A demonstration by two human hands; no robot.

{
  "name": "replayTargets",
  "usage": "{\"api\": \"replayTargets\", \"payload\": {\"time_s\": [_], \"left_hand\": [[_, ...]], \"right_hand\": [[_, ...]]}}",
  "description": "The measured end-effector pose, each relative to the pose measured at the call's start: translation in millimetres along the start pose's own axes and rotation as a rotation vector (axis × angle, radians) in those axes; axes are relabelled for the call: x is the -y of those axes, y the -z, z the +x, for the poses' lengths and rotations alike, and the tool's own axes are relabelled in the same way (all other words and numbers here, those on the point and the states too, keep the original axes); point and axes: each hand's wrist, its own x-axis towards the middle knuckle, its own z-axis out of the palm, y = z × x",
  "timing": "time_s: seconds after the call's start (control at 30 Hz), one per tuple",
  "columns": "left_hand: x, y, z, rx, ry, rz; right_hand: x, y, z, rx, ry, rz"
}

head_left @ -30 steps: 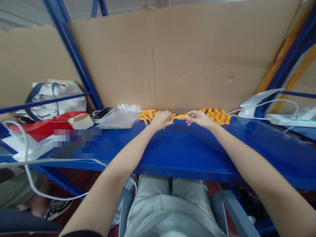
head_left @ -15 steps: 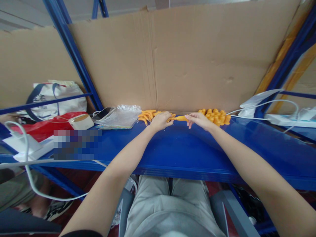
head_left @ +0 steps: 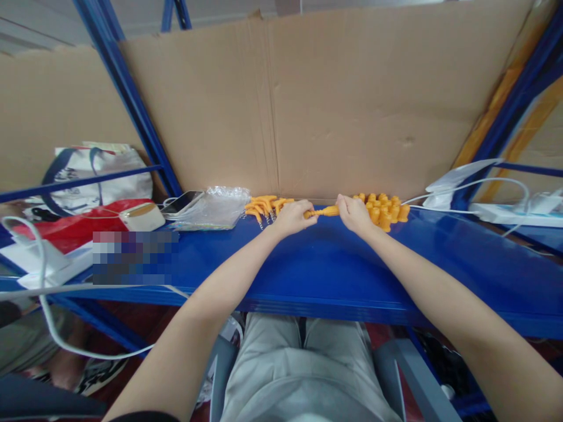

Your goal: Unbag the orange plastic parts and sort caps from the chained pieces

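Note:
Both my hands meet at the back of the blue shelf [head_left: 334, 264]. My left hand [head_left: 294, 218] is closed round one end of a long orange plastic piece [head_left: 324, 211]. My right hand [head_left: 354, 213] is closed round its other end. Left of my hands lies a small heap of curved orange parts [head_left: 263, 206] with thin metal bits hanging from them. To the right, touching my right hand, is a cluster of orange cap-like pieces [head_left: 387, 209]. How the long piece ends inside each fist is hidden.
A clear plastic bag [head_left: 215, 208], a phone [head_left: 183, 201] and a white case [head_left: 142, 217] lie at the left with a red bag [head_left: 65, 230] and a tote [head_left: 94, 176]. White power strip [head_left: 505, 212] and cables are at the right. Cardboard [head_left: 334, 105] backs the shelf.
My two hands have shifted a little to the right, toward the orange caps. My right hand's fingers have curled tighter round the long orange piece. The curved parts at the left now show more.

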Motion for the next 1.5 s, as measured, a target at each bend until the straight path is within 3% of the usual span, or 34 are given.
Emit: {"api": "replayTargets", "payload": {"time_s": [0.2, 0.4, 0.53, 0.7, 0.8, 1.0, 1.5], "left_hand": [[-5, 1.7, -1, 0.022, -0.018, 0.085], [-1, 1.9, -2, 0.013, -0.093, 0.16], [0, 3.6, -1, 0.007, -0.062, 0.127], [4, 3.9, 1, -0.003, 0.009, -0.022], [5, 2.0, 1, -0.005, 0.019, -0.059], [2, 2.2, 0, 0.03, -0.022, 0.033], [-2, 5.6, 0, 0.003, -0.111, 0.218]], "right_hand": [[-2, -4, 5, 0.038, -0.068, -0.005], [-9, -15, 9, 0.157, -0.14, 0.146], [-4, -11, 6, 0.184, -0.174, 0.194], [5, 5, -3, 0.082, 0.058, 0.025], [6, 10, -6, 0.06, 0.118, -0.11], [7, 5, -1, 0.086, 0.073, -0.214], [12, 5, 9, 0.186, -0.073, -0.049]]}}
